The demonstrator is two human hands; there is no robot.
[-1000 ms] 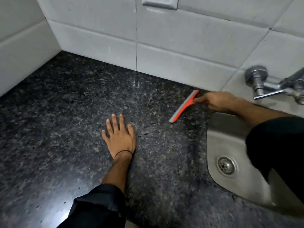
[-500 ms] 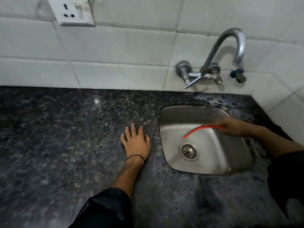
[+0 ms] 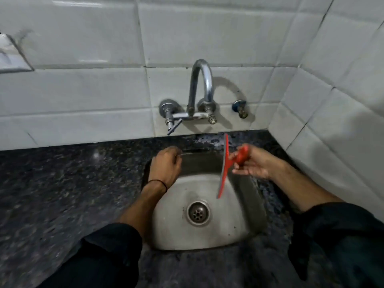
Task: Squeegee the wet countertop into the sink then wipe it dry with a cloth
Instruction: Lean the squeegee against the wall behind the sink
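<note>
A: Head view. Location of the squeegee (image 3: 223,166)?

B: Held above the steel sink (image 3: 245,221), clear of the dark speckled counter (image 3: 62,194). Its blade runs near upright, the lower end hanging over the basin toward the drain (image 3: 198,213), the upper end reaching toward the tiled wall (image 3: 93,90).

A: The right grip?

B: The right hand (image 3: 254,163) has its fingers and thumb closed round the red handle, which juts right from the blade's middle. Nothing else touched.

A: The left grip?

B: The left hand (image 3: 166,166) is loosely curled, knuckles up, at the sink's back-left corner, below the tap (image 3: 199,94). It appears to hold nothing; contact with the rim cannot be confirmed. A black band circles the wrist.

A: Cloth?

B: None observed.
</note>
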